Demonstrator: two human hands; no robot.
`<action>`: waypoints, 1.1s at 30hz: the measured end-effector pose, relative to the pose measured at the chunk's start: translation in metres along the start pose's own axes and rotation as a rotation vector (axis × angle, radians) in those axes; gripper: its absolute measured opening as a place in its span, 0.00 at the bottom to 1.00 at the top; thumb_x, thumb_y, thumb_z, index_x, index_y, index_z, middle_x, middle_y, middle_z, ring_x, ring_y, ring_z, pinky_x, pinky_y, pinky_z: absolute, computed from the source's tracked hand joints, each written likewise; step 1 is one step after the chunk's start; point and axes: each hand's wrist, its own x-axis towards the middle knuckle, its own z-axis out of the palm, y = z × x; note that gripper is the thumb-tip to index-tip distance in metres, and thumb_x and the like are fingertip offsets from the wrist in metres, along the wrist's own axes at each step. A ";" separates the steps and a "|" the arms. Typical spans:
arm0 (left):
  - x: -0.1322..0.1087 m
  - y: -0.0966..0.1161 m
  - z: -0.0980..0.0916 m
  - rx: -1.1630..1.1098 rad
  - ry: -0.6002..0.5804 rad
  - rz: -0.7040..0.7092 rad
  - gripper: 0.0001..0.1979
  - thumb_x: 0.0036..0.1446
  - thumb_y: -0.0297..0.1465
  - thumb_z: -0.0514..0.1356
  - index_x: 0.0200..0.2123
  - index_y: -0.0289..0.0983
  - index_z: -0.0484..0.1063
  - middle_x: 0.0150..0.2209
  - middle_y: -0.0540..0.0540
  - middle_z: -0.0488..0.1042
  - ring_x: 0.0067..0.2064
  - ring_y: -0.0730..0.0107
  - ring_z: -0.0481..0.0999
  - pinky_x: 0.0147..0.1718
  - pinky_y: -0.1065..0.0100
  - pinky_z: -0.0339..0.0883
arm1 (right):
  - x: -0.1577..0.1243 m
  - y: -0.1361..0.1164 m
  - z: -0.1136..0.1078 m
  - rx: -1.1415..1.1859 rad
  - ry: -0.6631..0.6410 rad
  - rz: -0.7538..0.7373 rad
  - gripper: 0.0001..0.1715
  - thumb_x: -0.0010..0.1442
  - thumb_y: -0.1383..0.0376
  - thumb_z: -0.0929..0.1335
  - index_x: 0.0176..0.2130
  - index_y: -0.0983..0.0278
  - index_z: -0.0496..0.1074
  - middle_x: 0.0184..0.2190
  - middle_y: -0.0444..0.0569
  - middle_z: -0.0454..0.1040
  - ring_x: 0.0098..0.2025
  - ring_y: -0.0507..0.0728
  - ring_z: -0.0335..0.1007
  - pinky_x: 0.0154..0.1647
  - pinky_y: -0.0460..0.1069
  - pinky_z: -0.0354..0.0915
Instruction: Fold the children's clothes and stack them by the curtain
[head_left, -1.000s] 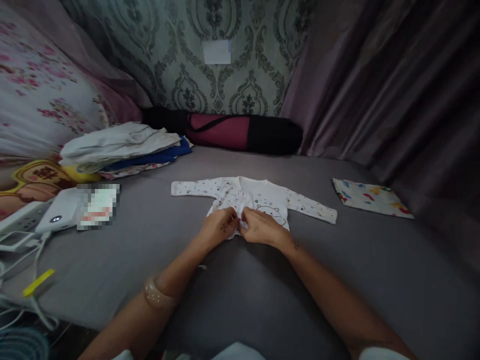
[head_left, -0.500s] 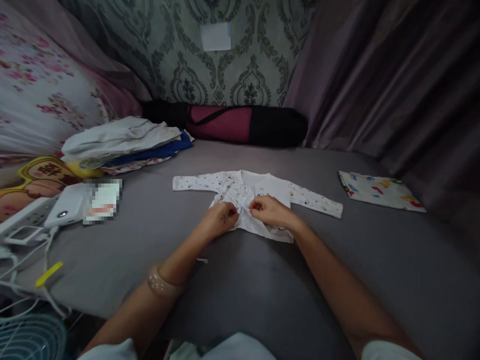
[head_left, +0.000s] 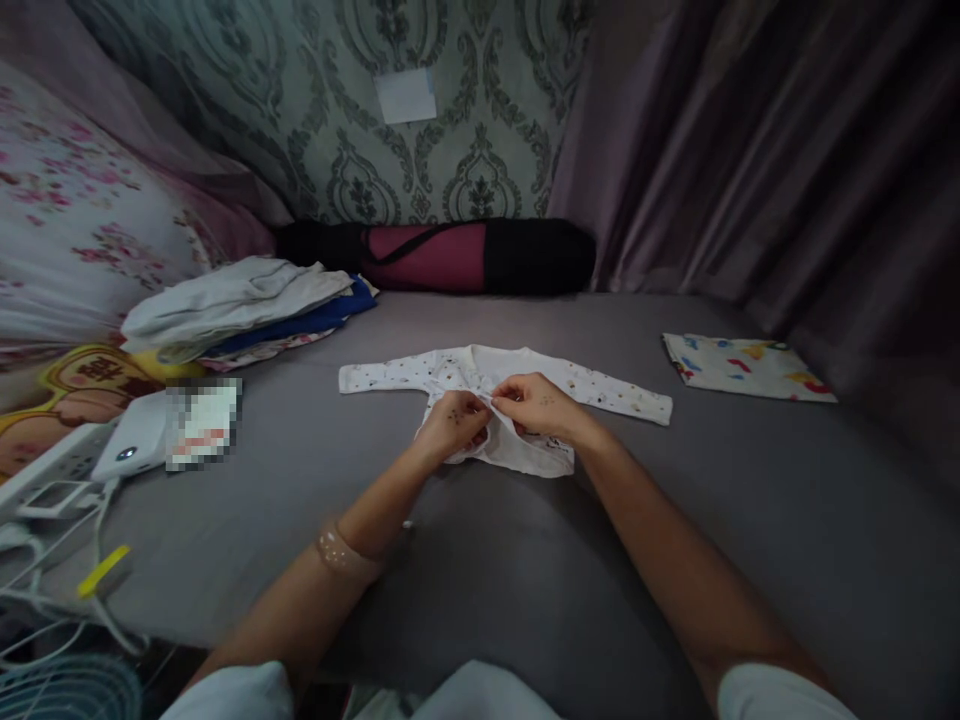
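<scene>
One shirt [head_left: 480, 362] on grey bed [head_left: 525, 570].

Head camera looks forward and down, close over the bed [head_left: 465, 560].

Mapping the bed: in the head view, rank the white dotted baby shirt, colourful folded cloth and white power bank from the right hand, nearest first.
1. white dotted baby shirt, pinched in the right hand.
2. colourful folded cloth, on the right.
3. white power bank, far left.
</scene>
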 end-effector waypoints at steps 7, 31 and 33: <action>-0.007 -0.010 0.013 -0.123 -0.125 0.046 0.07 0.47 0.23 0.52 0.25 0.34 0.69 0.21 0.51 0.71 0.24 0.76 0.72 0.26 0.75 0.67 | 0.000 0.005 0.009 -0.075 -0.035 -0.027 0.09 0.57 0.67 0.64 0.36 0.66 0.73 0.20 0.41 0.70 0.18 0.47 0.63 0.18 0.42 0.54; -0.046 -0.072 -0.079 0.436 -0.035 0.176 0.22 0.47 0.50 0.63 0.31 0.37 0.71 0.28 0.49 0.71 0.29 0.70 0.66 0.25 0.71 0.54 | -0.036 0.035 -0.033 -0.206 0.091 0.036 0.14 0.59 0.60 0.62 0.30 0.64 0.72 0.26 0.46 0.74 0.26 0.52 0.70 0.27 0.45 0.60; -0.045 -0.074 -0.076 0.459 -0.005 0.202 0.20 0.49 0.49 0.61 0.31 0.37 0.71 0.28 0.49 0.71 0.29 0.70 0.66 0.26 0.70 0.55 | -0.050 0.049 -0.039 -0.205 0.123 0.078 0.13 0.59 0.60 0.62 0.30 0.64 0.71 0.25 0.46 0.74 0.25 0.52 0.69 0.26 0.45 0.60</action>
